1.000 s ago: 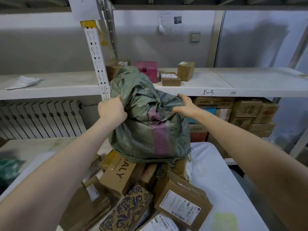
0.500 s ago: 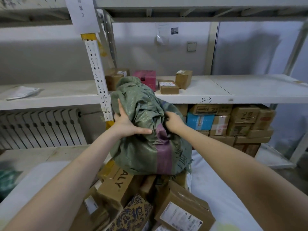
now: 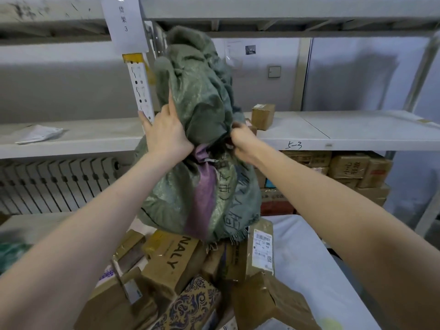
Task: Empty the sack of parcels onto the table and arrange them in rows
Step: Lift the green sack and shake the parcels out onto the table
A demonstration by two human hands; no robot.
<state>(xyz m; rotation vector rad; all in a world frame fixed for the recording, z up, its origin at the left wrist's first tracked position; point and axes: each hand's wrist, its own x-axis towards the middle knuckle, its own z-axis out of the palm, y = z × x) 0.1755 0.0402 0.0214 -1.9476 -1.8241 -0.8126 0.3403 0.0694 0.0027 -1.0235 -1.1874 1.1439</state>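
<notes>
green woven sack mouth-down over heaped cardboard parcels on white table

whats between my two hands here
The green sack: its bunched fabric fills the gap between the left hand and right hand, seen in the head view.

I read "NALY" on a brown carton at lower centre, "5-3" handwritten on the shelf edge right of centre, and "3" on a paper sign at upper left.
</notes>
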